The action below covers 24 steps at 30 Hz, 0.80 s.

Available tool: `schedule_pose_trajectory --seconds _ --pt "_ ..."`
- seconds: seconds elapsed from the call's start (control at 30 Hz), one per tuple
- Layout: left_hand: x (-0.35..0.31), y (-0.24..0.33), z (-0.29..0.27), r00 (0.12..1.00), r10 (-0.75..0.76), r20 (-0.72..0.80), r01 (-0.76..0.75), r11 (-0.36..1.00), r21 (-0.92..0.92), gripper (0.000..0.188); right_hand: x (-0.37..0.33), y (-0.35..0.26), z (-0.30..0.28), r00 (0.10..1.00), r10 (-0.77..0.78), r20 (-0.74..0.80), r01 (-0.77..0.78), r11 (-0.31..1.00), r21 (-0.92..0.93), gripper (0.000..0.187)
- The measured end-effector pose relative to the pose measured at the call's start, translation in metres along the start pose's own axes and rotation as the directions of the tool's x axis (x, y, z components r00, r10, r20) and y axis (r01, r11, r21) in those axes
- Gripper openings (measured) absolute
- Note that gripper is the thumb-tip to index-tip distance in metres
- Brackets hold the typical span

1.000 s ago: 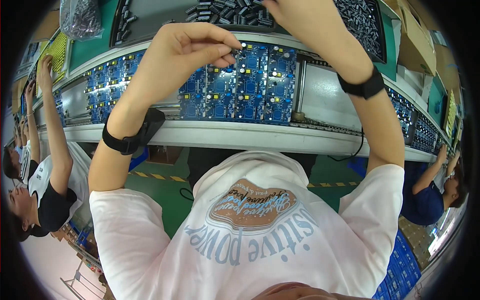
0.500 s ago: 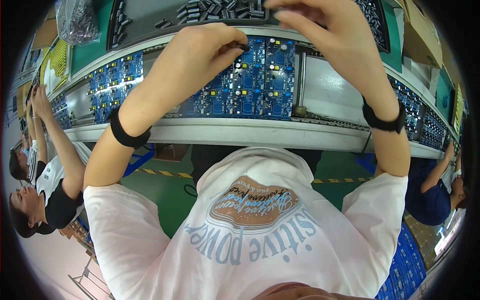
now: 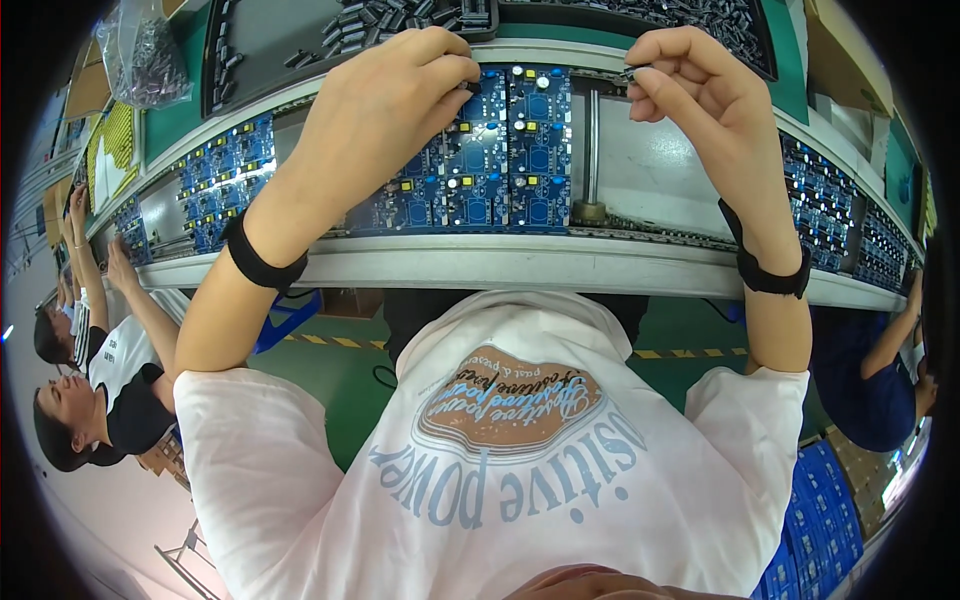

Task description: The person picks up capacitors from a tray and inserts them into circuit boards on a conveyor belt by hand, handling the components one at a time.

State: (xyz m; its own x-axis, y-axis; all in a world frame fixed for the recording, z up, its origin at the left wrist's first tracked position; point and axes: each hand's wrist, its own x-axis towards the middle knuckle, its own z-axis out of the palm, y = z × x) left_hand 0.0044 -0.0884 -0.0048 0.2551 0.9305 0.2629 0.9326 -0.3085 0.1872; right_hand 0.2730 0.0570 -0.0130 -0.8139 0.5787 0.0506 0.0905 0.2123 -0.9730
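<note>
A panel of blue circuit boards [image 3: 540,150], dotted with small white, yellow and blue parts, lies on the conveyor line in front of me. Over its far left part is my left hand [image 3: 400,105], thumb and fingers pinched on a small dark capacitor [image 3: 470,87] at the board's far edge; the fingers mostly hide it. To the right of the panel, my right hand [image 3: 705,100] is raised above the conveyor. Its thumb and forefinger pinch another small dark cylindrical capacitor [image 3: 632,72], and the other fingers are curled.
Beyond the rail, a black tray [image 3: 270,70] holds loose black capacitors [image 3: 370,25], and a second tray [image 3: 690,30] holds more. A metal bar [image 3: 592,150] crosses the conveyor right of the panel. A clear bag of parts [image 3: 145,60] stands far left. Co-workers sit on both sides.
My right hand has come back from above the trays to the right of the panel, now pinching a capacitor. My left hand stays at the panel's far edge. The view has shifted slightly.
</note>
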Motion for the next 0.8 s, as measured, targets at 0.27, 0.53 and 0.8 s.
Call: schedule_pose_trajectory --seconds 0.27,0.53,0.8 --pt "0.0 -0.004 0.001 1.0 0.03 -0.007 -0.03 1.0 0.01 0.015 0.002 0.006 0.0 0.998 0.046 0.037 -0.048 0.998 0.049 0.018" --pt "0.002 -0.006 0.002 0.997 0.074 0.021 -0.075 0.995 0.067 0.019 0.003 0.01 -0.001 0.997 0.051 0.066 -0.054 0.997 0.045 0.02" --pt "0.008 -0.01 0.0 0.982 0.182 0.057 -0.186 0.979 0.078 0.022 0.002 0.01 -0.001 0.992 0.106 0.068 -0.113 0.988 0.105 0.022"
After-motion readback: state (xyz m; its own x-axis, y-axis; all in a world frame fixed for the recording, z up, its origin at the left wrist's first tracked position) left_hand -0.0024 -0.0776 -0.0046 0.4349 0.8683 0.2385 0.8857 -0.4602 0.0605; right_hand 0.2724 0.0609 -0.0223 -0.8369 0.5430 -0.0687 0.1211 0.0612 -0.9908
